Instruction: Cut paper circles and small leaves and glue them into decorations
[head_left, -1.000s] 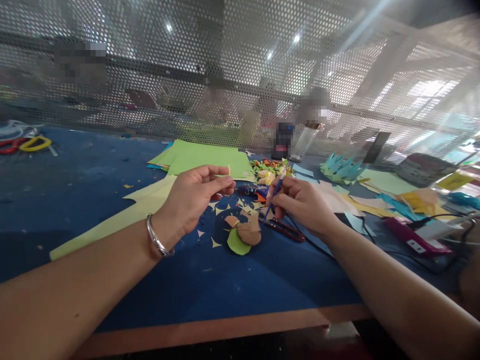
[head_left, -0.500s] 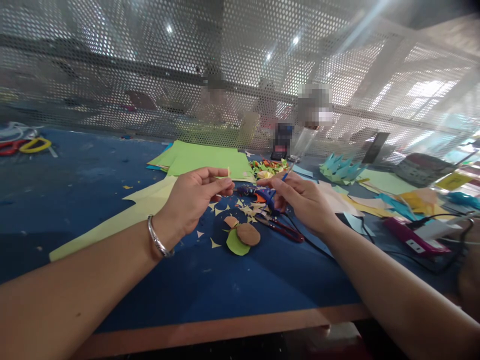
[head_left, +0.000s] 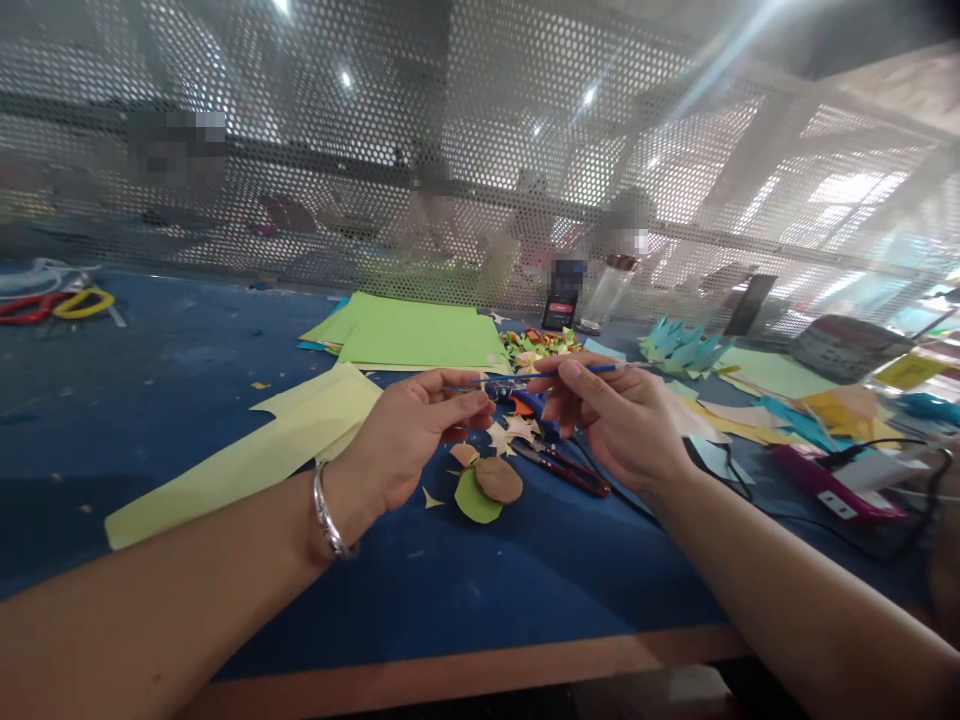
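My left hand (head_left: pixel 435 420), with a silver bangle at the wrist, pinches a tiny pale yellow paper piece (head_left: pixel 484 381) between thumb and fingers. In my right hand (head_left: pixel 611 415) a thin blue stick (head_left: pixel 592 370) with a pale slender end lies nearly level, its other tip reaching the left fingertips. Behind and below the hands is a blue glue gun (head_left: pixel 551 425) with an orange trigger, partly hidden. Dark-red-handled scissors (head_left: pixel 577 477) lie near the right hand. Closer to me are a green paper disc (head_left: pixel 474 500), a brown disc (head_left: pixel 499 480) and pale paper scraps (head_left: pixel 517 430).
Green paper sheets (head_left: pixel 420 330) are stacked at the back, yellow paper (head_left: pixel 247 460) at left. Coloured snippets (head_left: pixel 540 345), a phone (head_left: pixel 561 305) and a glass bottle (head_left: pixel 607 295) stand near the mesh screen (head_left: pixel 337 200). A purple power strip (head_left: pixel 840 485) with cables lies right.
The blue stick has swung from slanting up to nearly level, its tip now at my left fingers. Both hands have come closer together, and the view has shifted slightly.
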